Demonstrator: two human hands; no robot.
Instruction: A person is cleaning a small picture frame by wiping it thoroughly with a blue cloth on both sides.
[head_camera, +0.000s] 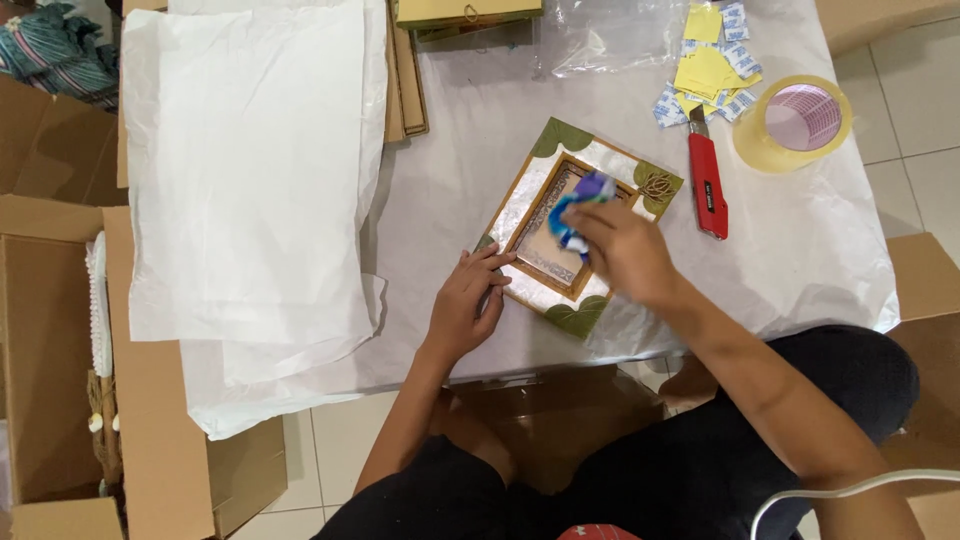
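On the picture frame (578, 226) both hands — left (465, 305) flat, steadying; right (625, 250) clutching a blue cloth (580, 203).

The person has two bare arms with no sleeves on them. The left hand (462, 305) and the right hand (622, 250) wear no gloves. The legs are in black clothes.

A square picture frame (578, 226) with green leaf corners lies flat, tilted, under a blurred blue cloth (578, 203).
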